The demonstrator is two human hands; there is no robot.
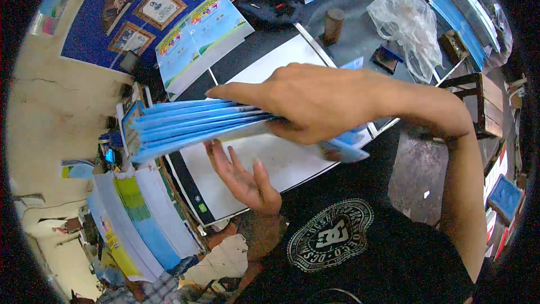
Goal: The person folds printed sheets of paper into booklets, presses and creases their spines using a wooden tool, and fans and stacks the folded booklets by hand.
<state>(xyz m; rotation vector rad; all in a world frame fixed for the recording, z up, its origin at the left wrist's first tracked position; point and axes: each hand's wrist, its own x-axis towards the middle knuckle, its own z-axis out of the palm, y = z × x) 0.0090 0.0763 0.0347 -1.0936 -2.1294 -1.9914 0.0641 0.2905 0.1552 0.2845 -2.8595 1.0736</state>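
Note:
My right hand (304, 101) reaches across from the right and is closed around a bundle of blue printed sheets (197, 127). The thumb or index finger lies along the top of the bundle, and the sheets fan into several layers at their left end. A blue corner of the bundle (346, 151) pokes out below the wrist side of that hand. Under the bundle, my left hand (244, 183) is turned palm up with its fingers apart. Its fingertips come close to the lower sheet; whether they touch it I cannot tell. Dark smudges mark the palm.
A white board (281, 68) lies beneath my hands on the dark table. Printed sheets (197, 45), a black case (270, 3), a dark cylinder (334, 25) and a clear plastic bag (405, 28) lie beyond. A tall paper stack (140, 225) stands at lower left, a wooden stool (486, 104) at right.

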